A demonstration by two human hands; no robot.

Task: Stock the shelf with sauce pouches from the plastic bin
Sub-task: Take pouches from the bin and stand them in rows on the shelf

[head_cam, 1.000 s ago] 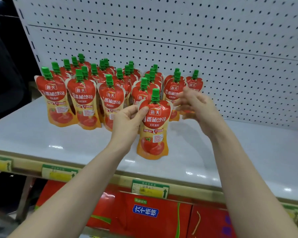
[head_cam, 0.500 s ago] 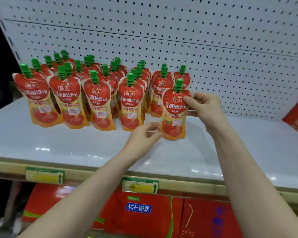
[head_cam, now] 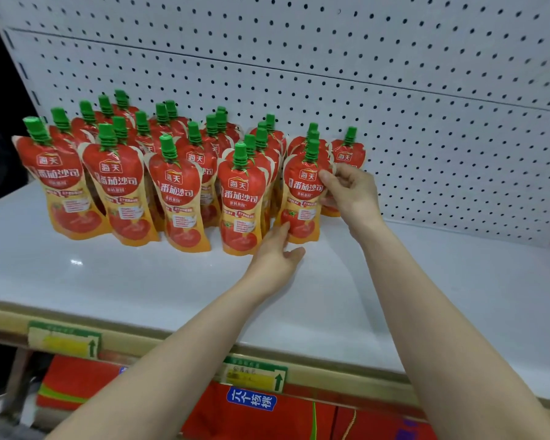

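pouches stand in rows on the shelf's left, before the pegboard.

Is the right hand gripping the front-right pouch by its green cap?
No; the right hand pinches the pouch at its upper side edge, below the green cap.

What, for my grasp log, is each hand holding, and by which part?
The right hand pinches the pouch by its upper right edge. The left hand holds nothing; its fingers only touch the pouch's lower left edge.
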